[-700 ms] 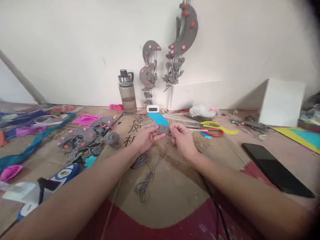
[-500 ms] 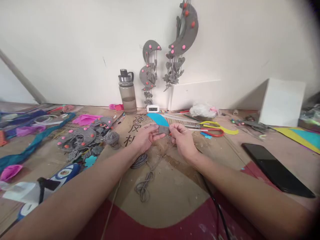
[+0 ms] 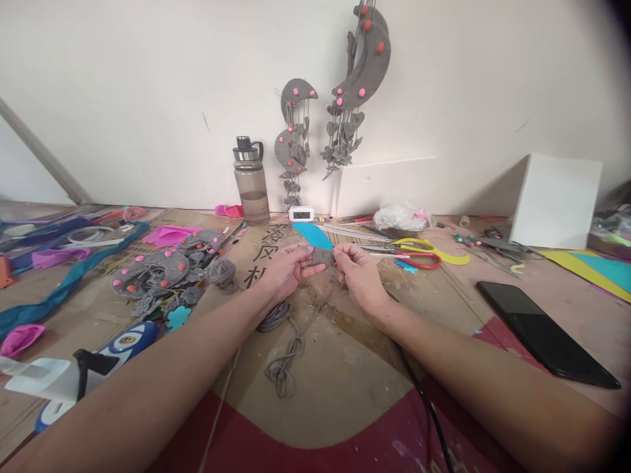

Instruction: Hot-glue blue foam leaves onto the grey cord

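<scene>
Over the cardboard (image 3: 323,387), a small grey felt piece (image 3: 322,256) is held between both hands. My left hand (image 3: 290,268) grips its left side between thumb and fingers. At the right edge of the felt, my right hand (image 3: 357,272) is closed in a pinch; a bit of orange-red shows by its fingertips. Just behind the felt lies a blue felt shape (image 3: 312,235). A strand of grey yarn (image 3: 283,374) runs from below the hands into a loose bundle, beside a coil of grey cord (image 3: 274,318) near my left wrist.
Scissors (image 3: 419,260) with yellow and red handles lie right of my hands, a black phone (image 3: 542,335) farther right. A water bottle (image 3: 251,184) and small digital clock (image 3: 302,214) stand behind. Grey crescent ornaments (image 3: 162,272), a yarn ball (image 3: 220,272) and a blue-white glue gun (image 3: 131,341) lie left.
</scene>
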Demonstrator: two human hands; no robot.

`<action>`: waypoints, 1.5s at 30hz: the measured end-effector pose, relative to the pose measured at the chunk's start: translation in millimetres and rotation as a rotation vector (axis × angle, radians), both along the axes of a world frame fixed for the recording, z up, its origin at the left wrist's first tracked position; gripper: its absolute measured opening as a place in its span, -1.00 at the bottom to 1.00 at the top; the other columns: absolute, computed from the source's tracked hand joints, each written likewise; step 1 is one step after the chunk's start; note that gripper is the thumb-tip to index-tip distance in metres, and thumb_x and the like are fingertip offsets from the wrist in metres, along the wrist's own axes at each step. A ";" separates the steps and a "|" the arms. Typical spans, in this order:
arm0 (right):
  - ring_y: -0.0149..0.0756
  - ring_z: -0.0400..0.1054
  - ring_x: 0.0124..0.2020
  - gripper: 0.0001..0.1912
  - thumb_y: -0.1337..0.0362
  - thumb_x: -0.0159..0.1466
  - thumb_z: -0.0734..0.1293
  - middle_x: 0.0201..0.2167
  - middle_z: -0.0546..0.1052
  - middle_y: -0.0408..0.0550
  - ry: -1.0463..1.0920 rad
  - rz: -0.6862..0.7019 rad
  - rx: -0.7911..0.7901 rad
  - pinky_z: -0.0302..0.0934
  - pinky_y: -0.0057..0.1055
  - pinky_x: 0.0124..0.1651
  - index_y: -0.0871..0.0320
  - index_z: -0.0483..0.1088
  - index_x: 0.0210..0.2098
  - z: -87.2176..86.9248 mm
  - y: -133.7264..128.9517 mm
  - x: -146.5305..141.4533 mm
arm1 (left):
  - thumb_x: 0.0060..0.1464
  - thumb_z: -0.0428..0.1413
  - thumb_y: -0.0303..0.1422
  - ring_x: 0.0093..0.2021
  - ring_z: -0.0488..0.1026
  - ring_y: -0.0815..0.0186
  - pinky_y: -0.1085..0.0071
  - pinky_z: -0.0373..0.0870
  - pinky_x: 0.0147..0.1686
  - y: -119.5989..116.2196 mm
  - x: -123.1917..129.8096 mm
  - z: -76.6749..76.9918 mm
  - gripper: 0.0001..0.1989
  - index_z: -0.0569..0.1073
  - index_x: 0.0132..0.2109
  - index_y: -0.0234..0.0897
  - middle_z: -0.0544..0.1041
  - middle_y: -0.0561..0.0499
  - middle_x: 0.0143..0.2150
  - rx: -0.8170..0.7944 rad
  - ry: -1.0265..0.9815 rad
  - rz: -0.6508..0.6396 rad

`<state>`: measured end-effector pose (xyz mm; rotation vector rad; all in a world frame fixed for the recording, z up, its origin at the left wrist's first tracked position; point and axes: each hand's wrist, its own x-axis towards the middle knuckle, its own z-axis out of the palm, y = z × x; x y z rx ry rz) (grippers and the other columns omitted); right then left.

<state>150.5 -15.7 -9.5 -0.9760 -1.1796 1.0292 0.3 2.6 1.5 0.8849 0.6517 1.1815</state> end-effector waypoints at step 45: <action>-0.55 -0.03 -0.69 -0.71 0.04 0.09 0.36 -0.66 0.16 -0.33 0.048 0.042 0.006 -0.14 -0.52 -0.63 0.13 0.30 -0.39 0.2 -2.5 -2.1 | 0.00 0.19 -0.46 -0.33 0.52 0.37 0.40 0.56 -0.31 -0.6 -0.7 0.2 -0.93 0.48 -0.30 -0.37 0.56 -0.03 -0.32 0.021 -0.025 -0.024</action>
